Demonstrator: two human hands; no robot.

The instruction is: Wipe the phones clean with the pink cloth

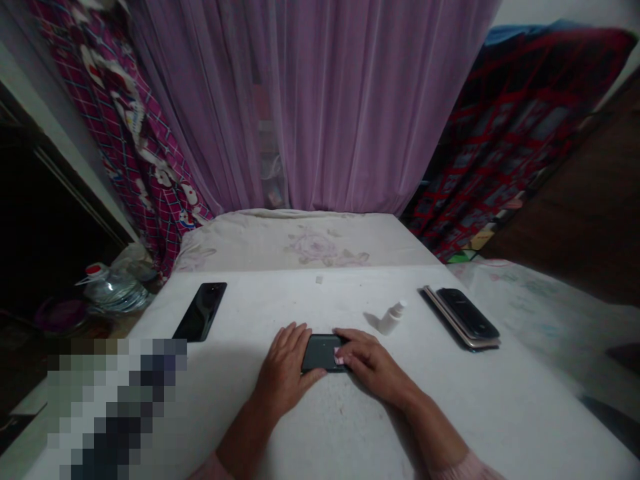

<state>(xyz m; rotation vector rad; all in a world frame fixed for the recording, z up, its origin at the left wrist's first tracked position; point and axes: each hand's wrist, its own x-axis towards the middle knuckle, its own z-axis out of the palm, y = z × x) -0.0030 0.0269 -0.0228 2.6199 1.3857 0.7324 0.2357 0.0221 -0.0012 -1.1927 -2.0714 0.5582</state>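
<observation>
A dark phone [323, 352] lies flat on the white table [320, 427] between my hands. My left hand [285, 370] rests on the table at the phone's left end, fingers stretched out and thumb under its near edge. My right hand [367, 363] lies over the phone's right end, fingers curled, pressing a small pale pink piece [339, 357] onto its surface. A small white bottle [391, 318] lies on its side just beyond my right hand.
Another black phone [201, 311] lies at the left of the table. Two stacked phones [465, 317] sit at the right. A tiny white scrap [319, 279] lies near the far edge. Beyond are a bed and purple curtain [310, 100]; plastic bottles [113, 287] stand at the left.
</observation>
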